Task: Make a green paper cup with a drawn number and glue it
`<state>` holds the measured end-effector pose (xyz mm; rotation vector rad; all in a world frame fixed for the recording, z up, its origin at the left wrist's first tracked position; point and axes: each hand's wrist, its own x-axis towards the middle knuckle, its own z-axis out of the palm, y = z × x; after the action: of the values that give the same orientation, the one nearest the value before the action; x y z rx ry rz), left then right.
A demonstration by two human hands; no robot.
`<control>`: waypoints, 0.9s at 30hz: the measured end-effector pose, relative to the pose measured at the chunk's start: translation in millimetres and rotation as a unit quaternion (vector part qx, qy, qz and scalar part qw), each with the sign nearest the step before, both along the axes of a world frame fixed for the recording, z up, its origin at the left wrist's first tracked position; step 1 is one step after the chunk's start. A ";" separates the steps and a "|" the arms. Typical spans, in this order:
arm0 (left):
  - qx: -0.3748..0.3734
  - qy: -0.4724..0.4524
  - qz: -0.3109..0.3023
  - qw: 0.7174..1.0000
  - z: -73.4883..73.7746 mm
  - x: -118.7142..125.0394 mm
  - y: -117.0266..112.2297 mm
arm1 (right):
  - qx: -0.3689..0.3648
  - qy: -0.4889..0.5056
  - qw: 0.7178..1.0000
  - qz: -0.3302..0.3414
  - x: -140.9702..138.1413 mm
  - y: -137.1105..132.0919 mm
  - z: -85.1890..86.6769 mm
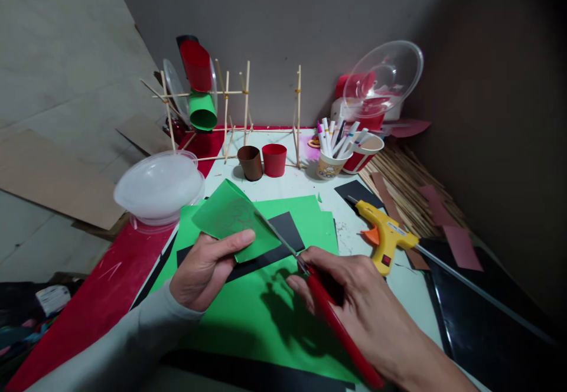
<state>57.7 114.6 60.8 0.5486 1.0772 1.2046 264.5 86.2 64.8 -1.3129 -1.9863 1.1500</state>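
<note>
1. While the left hand (208,268) pinches the green paper piece (230,218) between thumb and fingers, lifted over the big green sheet (274,315) at the near middle of the table, its thumb lies close to the blades. I think a quick snip can nick it.
2. The right hand (354,297) is closed around the red handles of the scissors (319,297), whose blades meet the right edge of the piece. Held at one side only, the thin piece may bend, and the cut may leave the faint drawn outline.
3. The yellow glue gun (387,235) lies just right of this hand, so a careless swing could knock it.
</note>
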 end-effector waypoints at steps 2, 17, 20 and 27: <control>0.001 0.006 -0.001 1.000 1.0 0.7 -0.1 | -0.003 0.000 1.000 0.003 -0.4 0.5 -0.8; -0.016 -0.009 -0.140 0.990 -6.6 0.2 -9.7 | 0.030 -0.025 0.999 -0.011 -3.2 -0.4 -3.5; -0.018 -0.022 -0.142 0.989 -6.7 1.1 -9.2 | 0.033 -0.020 0.999 -0.010 -3.4 -0.5 -3.9; -0.014 -0.054 -0.128 0.990 -3.5 4.7 -9.7 | 0.004 -0.002 1.000 -0.015 -3.6 -1.0 -3.2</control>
<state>62.3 104.8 57.3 0.5750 0.9011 0.9806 260.9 85.2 61.6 -1.3368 -1.9648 1.1262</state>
